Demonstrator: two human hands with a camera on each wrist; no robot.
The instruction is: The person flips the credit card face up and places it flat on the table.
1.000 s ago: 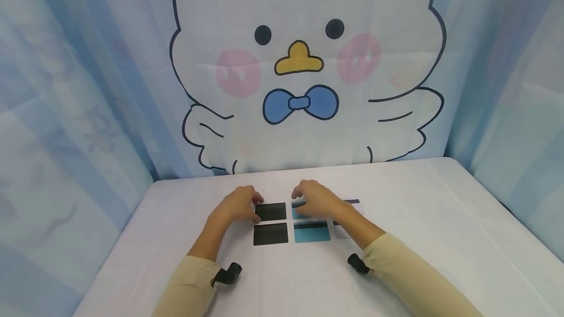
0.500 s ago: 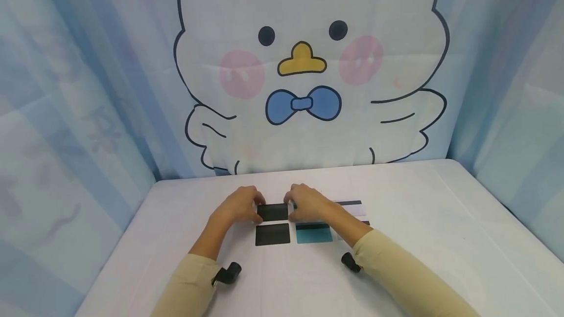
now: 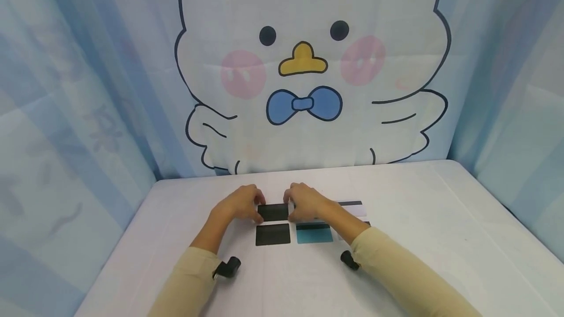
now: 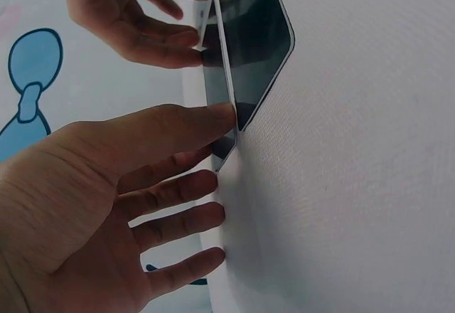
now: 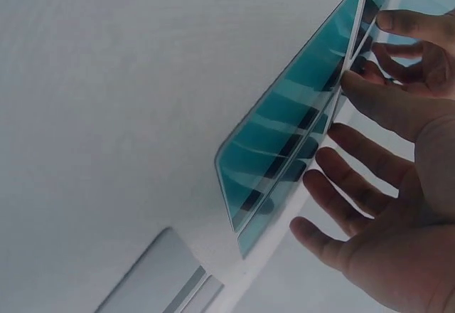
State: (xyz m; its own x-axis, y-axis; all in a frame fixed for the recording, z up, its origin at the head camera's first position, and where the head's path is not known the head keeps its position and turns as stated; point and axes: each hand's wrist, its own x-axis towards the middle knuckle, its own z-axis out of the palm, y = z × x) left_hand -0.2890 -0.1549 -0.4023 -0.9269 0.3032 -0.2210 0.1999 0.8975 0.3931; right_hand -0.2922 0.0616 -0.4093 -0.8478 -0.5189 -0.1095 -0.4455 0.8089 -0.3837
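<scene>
Two black cards lie one behind the other on the white table, and both hands are at the far one (image 3: 274, 212). My left hand (image 3: 238, 204) has its thumb and index fingertip at the left corners of that card, its other fingers spread in the left wrist view. From the opposite side, my right hand (image 3: 308, 204) puts thumb and fingertips at the right edge. In the right wrist view its fingers are extended and apart. The near black card (image 3: 273, 235) lies untouched in front. A teal card with a dark stripe (image 3: 314, 237) is beside it; another teal card is mostly hidden by my right hand.
Pale cards with dark stripes, such as the far one (image 3: 358, 209), lie to the right, partly under my right forearm. The white tabletop (image 3: 440, 238) meets a curtain (image 3: 304, 146) printed with a cartoon bird. Small black cameras (image 3: 228, 267) sit at both wrists.
My right hand has moved left from above the far teal card to the right edge of the far black card. My left hand stays at that card's left side.
</scene>
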